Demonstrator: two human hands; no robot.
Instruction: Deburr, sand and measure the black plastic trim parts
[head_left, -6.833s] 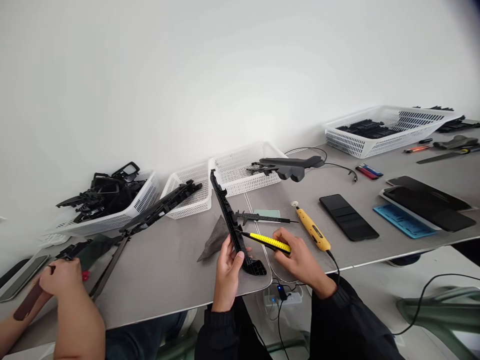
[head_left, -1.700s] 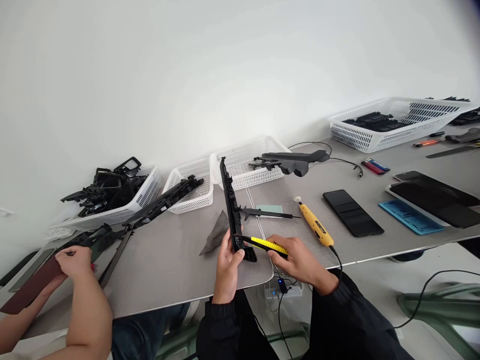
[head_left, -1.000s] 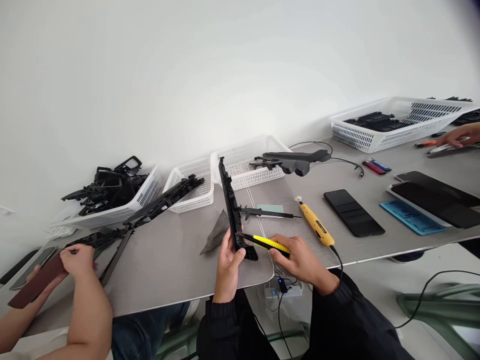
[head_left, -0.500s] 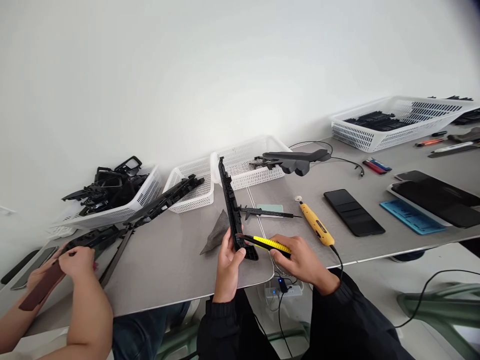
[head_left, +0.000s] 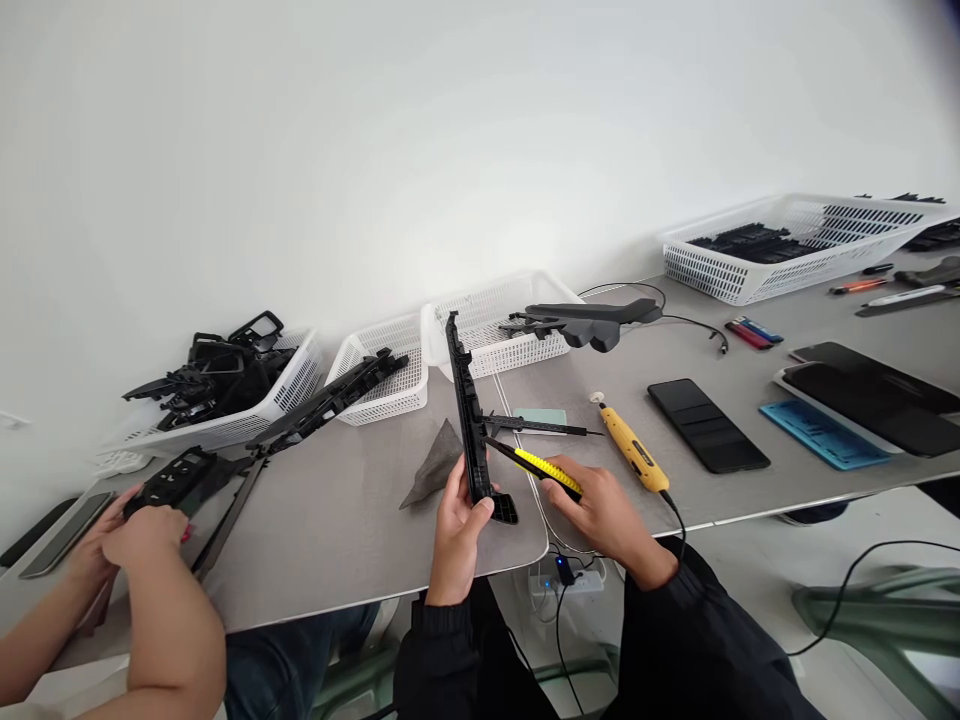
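A long black plastic part (head_left: 469, 420) stands nearly upright, its lower end held in my left hand (head_left: 457, 535) with the thumb across it. My right hand (head_left: 604, 515) is closed round a yellow and black utility knife (head_left: 549, 472), whose tip points left at the part's right edge, at about mid-length. Whether the blade touches the part is too small to tell. Behind the part lie a black caliper (head_left: 540, 425) and a pale green sheet (head_left: 551, 415). A grey cloth (head_left: 435, 465) rests just left of my left hand.
White baskets (head_left: 390, 405) line the wall, several black parts in them. A yellow rotary tool (head_left: 634, 448), a black phone (head_left: 707, 425) and a blue tray (head_left: 825, 435) lie to the right. At the left, a co-worker's hands (head_left: 142, 530) hold a black part.
The knife tip has moved up along the black part, and the part's top has shifted slightly right. The co-worker's brown strip has dropped from their hands' front, showing the black part.
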